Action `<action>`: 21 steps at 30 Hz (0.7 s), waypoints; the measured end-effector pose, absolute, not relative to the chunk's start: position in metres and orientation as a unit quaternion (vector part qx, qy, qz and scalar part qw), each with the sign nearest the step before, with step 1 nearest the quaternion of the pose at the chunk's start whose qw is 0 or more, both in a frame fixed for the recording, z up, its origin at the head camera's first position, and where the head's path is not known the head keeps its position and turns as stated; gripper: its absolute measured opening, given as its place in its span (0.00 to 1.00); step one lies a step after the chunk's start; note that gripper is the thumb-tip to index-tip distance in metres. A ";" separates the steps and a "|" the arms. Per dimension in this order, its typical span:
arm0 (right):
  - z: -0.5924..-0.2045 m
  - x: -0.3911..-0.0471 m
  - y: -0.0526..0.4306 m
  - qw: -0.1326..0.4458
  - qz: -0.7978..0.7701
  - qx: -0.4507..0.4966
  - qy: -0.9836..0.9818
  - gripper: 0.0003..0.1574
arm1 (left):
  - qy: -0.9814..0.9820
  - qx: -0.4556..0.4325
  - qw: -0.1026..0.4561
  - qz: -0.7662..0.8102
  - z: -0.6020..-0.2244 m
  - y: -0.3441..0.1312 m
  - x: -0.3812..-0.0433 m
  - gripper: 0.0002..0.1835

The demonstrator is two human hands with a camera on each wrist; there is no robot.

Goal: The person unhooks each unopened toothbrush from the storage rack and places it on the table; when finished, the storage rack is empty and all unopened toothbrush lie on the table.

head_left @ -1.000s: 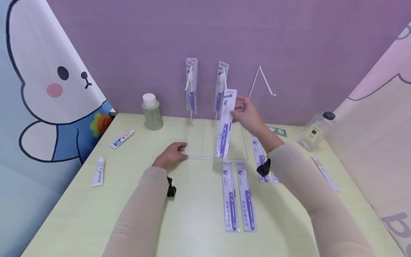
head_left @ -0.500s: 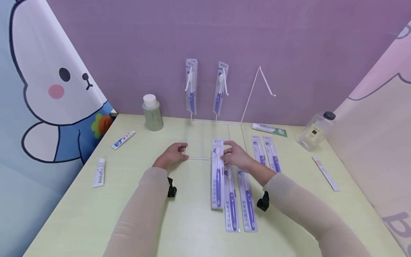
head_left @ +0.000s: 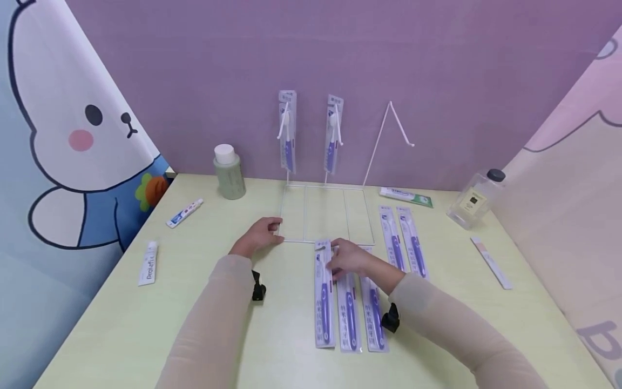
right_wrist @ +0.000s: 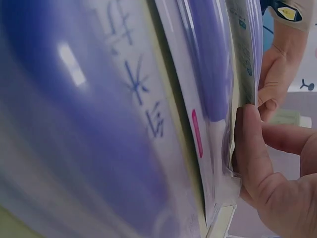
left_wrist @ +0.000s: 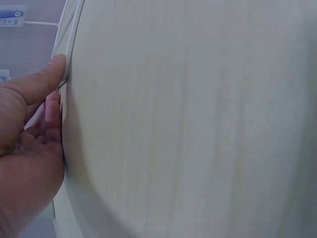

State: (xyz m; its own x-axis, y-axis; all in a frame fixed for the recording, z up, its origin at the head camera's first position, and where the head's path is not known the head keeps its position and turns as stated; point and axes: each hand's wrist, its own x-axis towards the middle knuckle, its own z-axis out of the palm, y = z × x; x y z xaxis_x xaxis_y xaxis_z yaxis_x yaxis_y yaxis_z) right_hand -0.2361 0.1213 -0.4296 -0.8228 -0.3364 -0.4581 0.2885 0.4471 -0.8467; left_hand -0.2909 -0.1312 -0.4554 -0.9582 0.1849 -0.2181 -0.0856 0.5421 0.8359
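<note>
My left hand (head_left: 257, 236) pinches the front left corner of a white wire display rack (head_left: 305, 215); in the left wrist view thumb and fingers meet at the wire (left_wrist: 73, 42). My right hand (head_left: 351, 257) holds the right edge of a packaged purple-and-white toothbrush (head_left: 324, 310), low at the table in front of the rack. To its right lie two more packaged toothbrushes, the nearer one (head_left: 350, 319) partly under my right hand. In the right wrist view the fingers (right_wrist: 255, 148) are at the edge of the pack. Packaged toothbrushes (head_left: 288, 135) hang on the rack's left and middle hooks.
The right hook (head_left: 400, 125) carries nothing. Two packaged toothbrushes (head_left: 414, 243) and a toothpaste tube (head_left: 407, 196) lie right of the rack. A clear bottle (head_left: 472, 200) and a flat narrow pack (head_left: 491, 263) are farther right. Left are a green bottle (head_left: 230, 175) and two small tubes (head_left: 147, 265).
My right hand has brought the packaged toothbrush down from near the middle hook to the table front, left of the two others. My left hand has stayed at the rack corner.
</note>
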 end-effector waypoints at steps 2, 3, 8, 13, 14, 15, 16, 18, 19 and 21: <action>-0.430 -0.236 0.120 0.297 -0.505 -0.019 0.810 0.45 | 0.867 0.029 0.140 0.476 -0.457 -0.132 -0.291 0.32; -0.430 -0.236 0.119 0.297 -0.493 -0.020 0.817 0.45 | 0.868 0.028 0.139 0.476 -0.457 -0.132 -0.291 0.32; -0.426 -0.236 0.114 0.298 -0.423 -0.036 0.855 0.44 | 0.871 0.025 0.134 0.473 -0.458 -0.133 -0.292 0.32; -0.420 -0.238 0.111 0.293 -0.344 -0.056 0.890 0.45 | 0.866 0.024 0.139 0.479 -0.457 -0.133 -0.292 0.32; -0.419 -0.238 0.111 0.293 -0.331 -0.059 0.895 0.45 | 0.866 0.024 0.139 0.480 -0.457 -0.133 -0.291 0.32; -0.417 -0.239 0.110 0.293 -0.320 -0.063 0.899 0.44 | 0.866 0.022 0.139 0.481 -0.457 -0.133 -0.291 0.32; -0.414 -0.241 0.110 0.294 -0.315 -0.065 0.900 0.43 | 0.865 0.022 0.139 0.481 -0.457 -0.132 -0.291 0.32; -0.406 -0.246 0.110 0.296 -0.313 -0.070 0.899 0.41 | 0.865 0.020 0.139 0.482 -0.458 -0.132 -0.291 0.32; -0.401 -0.249 0.111 0.298 -0.319 -0.071 0.897 0.39 | 0.865 0.019 0.139 0.481 -0.458 -0.132 -0.291 0.32; -0.390 -0.259 0.111 0.295 -0.333 -0.072 0.893 0.37 | 0.866 0.021 0.137 0.480 -0.459 -0.132 -0.291 0.32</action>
State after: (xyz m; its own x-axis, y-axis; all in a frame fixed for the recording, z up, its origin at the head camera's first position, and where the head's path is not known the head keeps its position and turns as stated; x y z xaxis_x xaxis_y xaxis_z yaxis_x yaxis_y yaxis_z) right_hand -0.2586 0.1111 -0.3902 -0.8154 -0.3249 -0.4792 0.0682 0.7681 -0.6367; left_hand -0.2909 -0.1320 -0.4588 -0.9615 0.1674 -0.2180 -0.0959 0.5388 0.8369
